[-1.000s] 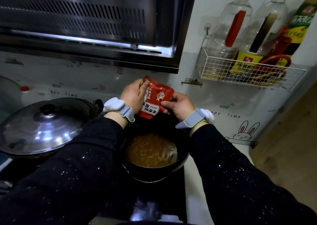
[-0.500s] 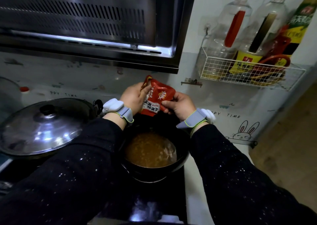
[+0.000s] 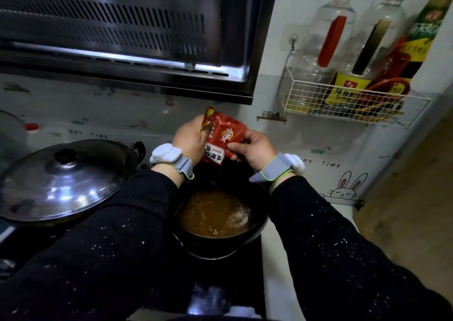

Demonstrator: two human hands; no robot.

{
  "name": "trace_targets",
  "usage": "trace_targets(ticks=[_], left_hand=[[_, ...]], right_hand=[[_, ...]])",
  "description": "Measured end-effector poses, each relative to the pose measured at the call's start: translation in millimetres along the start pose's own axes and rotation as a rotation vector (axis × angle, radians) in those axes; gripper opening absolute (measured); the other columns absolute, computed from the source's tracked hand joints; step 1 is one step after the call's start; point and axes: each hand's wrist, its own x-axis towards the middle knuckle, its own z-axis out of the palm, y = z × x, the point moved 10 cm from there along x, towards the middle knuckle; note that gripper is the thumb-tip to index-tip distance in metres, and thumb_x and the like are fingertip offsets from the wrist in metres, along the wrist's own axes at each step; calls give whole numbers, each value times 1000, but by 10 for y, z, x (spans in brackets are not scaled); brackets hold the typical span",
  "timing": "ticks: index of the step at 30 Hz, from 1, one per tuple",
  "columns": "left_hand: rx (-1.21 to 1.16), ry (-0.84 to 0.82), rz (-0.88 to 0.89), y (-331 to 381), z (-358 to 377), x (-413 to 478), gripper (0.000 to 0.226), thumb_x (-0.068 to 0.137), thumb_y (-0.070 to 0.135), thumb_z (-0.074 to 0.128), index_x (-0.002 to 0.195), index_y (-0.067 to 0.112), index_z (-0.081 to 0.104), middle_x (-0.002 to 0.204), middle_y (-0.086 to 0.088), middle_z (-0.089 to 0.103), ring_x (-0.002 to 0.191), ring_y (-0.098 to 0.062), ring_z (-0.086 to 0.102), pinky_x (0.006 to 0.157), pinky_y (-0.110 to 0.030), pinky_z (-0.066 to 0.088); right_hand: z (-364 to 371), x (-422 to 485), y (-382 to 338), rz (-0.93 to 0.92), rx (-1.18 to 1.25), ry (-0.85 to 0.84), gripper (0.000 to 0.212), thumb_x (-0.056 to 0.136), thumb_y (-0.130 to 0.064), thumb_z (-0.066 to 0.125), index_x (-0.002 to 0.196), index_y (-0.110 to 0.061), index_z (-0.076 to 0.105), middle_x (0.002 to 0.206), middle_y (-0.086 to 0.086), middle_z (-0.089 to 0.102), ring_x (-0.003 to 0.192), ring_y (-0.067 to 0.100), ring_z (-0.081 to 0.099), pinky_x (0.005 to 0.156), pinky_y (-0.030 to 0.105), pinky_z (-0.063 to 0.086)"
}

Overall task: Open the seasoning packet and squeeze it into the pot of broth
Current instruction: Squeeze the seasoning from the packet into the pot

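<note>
1. The left hand (image 3: 190, 138), just above the middle of the frame, is curled closed around the left edge of the red seasoning packet (image 3: 221, 138), its fingers wrapped round the upper left corner where a torn flap sticks up.
2. The right hand (image 3: 255, 149), just right of centre, pinches the packet's lower right edge between thumb and bent fingers; the thumb lies across the front face.
3. The range hood (image 3: 127, 34) fills the upper left of the frame, dark metal with slotted vents.
4. Both sleeves (image 3: 343, 259) are black with small glittering specks and run in from the bottom corners.
5. A covered wok with a shiny metal lid (image 3: 61, 181) sits at the left, well apart from the packet.
6. The pot of broth (image 3: 218, 241) stands at centre frame, below the hands, holding brown liquid with some foam on its right side.
7. A white wire rack (image 3: 353, 105) hangs on the wall at the upper right, holding bottles.
8. The packet is held tilted above the far rim of the pot, its lower end pointing down; a thin dark dribble hangs from that end toward the broth.
9. Each wrist wears a grey strap with a white device (image 3: 165, 153).
</note>
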Motion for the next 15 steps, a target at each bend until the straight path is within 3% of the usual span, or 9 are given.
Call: trace_targets(ticks=[15], left_hand=[[-132,-105,-9,95,0,10,40,87,45,55,110,13,58,102,-11,69,94,-28,63,75,-27,42]], right_hand=[[7,-41,-65,-11,-36,2,26,80,9,61,75,-17,58,41,-5,62,32,3,52,36,13,42]])
